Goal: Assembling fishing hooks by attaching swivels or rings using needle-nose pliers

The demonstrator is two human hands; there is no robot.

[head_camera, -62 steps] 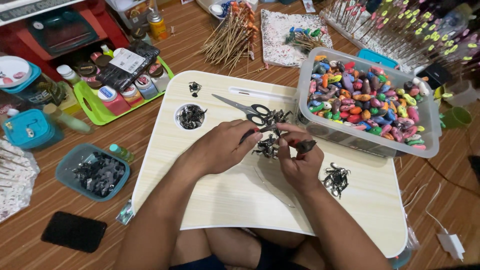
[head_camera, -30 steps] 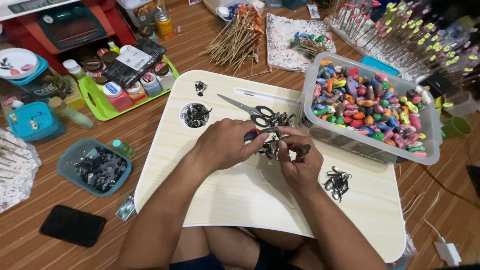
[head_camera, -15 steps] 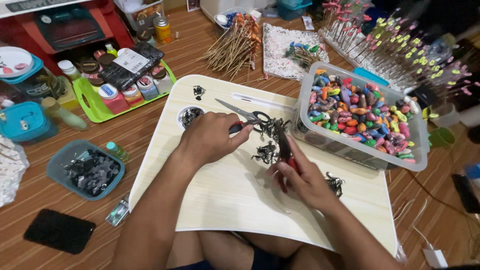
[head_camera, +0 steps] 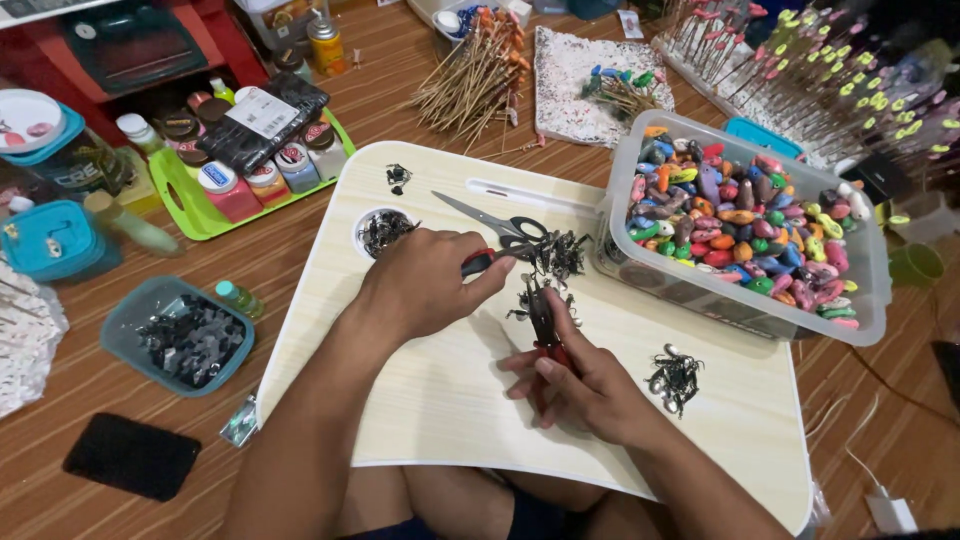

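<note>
**Both hands on red-handled tools over a pile of small black metal pieces**

The left hand (head_camera: 425, 285) lay on the pale lap table (head_camera: 420, 400), fingers curled shut around a red-handled tool (head_camera: 478, 262) whose tip pointed right toward the pile of small black metal pieces (head_camera: 553, 258) at the table's centre. The right hand (head_camera: 585, 385), nearer the person, was closed on red-handled pliers (head_camera: 543, 320); their dark nose pointed far, into the near edge of the pile. Whether the nose gripped a piece could not be told.

Scissors (head_camera: 495, 225) lay just beyond the left hand, touching the far side of the pile. A second small black cluster (head_camera: 676, 376) sat to the right of the right hand, apart from it. A round recess (head_camera: 382, 230) in the table, left of the scissors, held more black pieces. A clear plastic bin (head_camera: 735, 310) of coloured pieces stood on the table's far right corner. A teal tray (head_camera: 180, 340) of dark parts rested on the floor at left.
</note>
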